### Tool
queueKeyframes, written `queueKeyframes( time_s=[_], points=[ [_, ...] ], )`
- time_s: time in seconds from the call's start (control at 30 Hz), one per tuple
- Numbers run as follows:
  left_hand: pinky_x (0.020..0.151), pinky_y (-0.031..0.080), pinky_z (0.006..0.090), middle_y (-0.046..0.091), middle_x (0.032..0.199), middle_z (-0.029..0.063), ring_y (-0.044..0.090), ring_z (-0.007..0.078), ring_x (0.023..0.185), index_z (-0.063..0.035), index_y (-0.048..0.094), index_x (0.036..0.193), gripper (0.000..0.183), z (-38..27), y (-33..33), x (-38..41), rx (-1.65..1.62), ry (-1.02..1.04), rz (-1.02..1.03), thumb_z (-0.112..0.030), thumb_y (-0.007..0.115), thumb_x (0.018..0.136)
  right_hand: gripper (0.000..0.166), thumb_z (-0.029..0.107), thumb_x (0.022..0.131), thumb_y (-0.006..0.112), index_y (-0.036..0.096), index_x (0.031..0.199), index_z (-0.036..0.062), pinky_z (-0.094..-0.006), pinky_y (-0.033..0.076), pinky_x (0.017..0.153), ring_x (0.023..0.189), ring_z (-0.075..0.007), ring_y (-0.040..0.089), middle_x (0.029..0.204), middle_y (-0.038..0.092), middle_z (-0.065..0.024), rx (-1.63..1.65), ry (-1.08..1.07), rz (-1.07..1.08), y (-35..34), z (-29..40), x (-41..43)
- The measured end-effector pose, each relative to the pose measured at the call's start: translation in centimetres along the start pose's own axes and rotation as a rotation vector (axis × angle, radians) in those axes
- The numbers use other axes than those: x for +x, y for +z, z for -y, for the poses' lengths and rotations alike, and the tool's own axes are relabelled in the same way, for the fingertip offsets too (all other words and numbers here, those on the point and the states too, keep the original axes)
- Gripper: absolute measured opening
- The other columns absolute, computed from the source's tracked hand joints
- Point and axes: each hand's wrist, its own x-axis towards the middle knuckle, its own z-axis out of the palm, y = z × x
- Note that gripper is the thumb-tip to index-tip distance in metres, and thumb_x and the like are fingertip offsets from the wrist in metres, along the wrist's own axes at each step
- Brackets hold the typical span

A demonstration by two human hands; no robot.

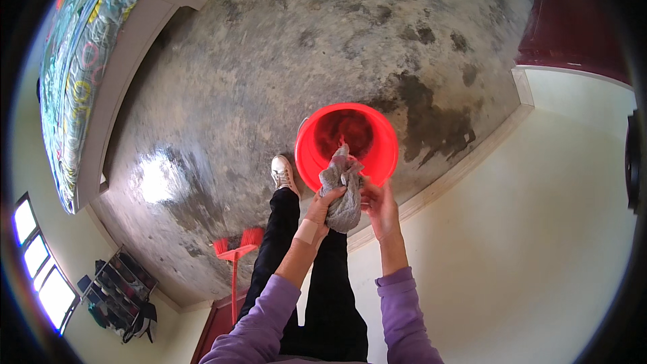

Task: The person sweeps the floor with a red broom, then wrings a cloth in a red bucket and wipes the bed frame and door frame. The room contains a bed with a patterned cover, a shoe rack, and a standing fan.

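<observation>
A wet grey cloth [342,197] is bunched in my left hand [318,212], with the thumb across it. Its narrow end hangs over the mouth of a red plastic bucket [385,136], and dark water [349,129] shows inside. My right hand [379,207] is just right of the cloth, by the bucket's near rim, with its fingers bent and partly apart. The right fingertips are blurred, and whether they touch the cloth cannot be told. The bucket stands on the concrete floor [242,86], which has dark wet patches.
A red broom [237,251] is at lower left, near my white shoe [283,173]. At left stands a bed [126,60] with a patterned cover. A loaded shoe rack [121,288] stands by the wall. Right are a wall [505,202] and a dark red door [568,35].
</observation>
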Motion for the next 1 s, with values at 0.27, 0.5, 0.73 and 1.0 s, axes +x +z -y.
queueKeyframes(
  time_s=[0.27,0.5,0.73,1.0],
  points=[
    [0.076,0.047,0.0331,0.059,0.095,0.0079,0.059,0.0192,0.083,-0.0036,0.05,0.106,0.035,0.8,3.3,-6.2,-0.235,-0.161,-0.007,-0.021,0.058,0.076,0.054,0.049,0.083,0.041,0.041,0.119,0.0084,-0.0356,0.039,0.088,0.103,-0.0225,0.047,0.114,0.049,-0.0072,0.582,-0.1,0.109,2.3,-5.1,-2.5],
    [0.081,0.046,0.0371,0.059,0.099,0.0111,0.058,0.0235,0.087,-0.0018,0.05,0.106,0.036,1.1,2.3,-8.3,-0.366,-0.288,0.098,-0.022,0.056,0.077,0.041,0.03,0.084,0.047,0.042,0.118,0.0088,-0.0331,0.043,0.085,0.098,-0.0202,0.051,0.11,0.052,-0.0071,0.529,-0.162,0.154,2.9,-2.4,-0.7],
    [0.081,0.046,0.0386,0.058,0.099,0.0134,0.058,0.0248,0.089,-0.0013,0.049,0.108,0.043,1.3,0.9,-6.3,-0.084,-0.251,0.17,-0.023,0.061,0.074,0.031,0.009,0.075,0.055,0.051,0.105,0.0049,-0.0282,0.049,0.063,0.074,-0.0165,0.058,0.089,0.058,-0.0073,0.406,0.252,0.243,2.5,2.6,0.2],
    [0.071,0.048,0.0294,0.058,0.092,0.005,0.058,0.0157,0.08,-0.0071,0.048,0.107,0.029,2.6,1.0,-4.1,0.032,-0.217,0.031,-0.017,0.052,0.08,0.037,0.01,0.063,0.065,0.056,0.097,0.002,-0.0265,0.046,0.067,0.076,-0.0164,0.056,0.088,0.059,-0.0069,-0.42,-0.414,-0.081,2.5,1.6,2.4]
  ],
)
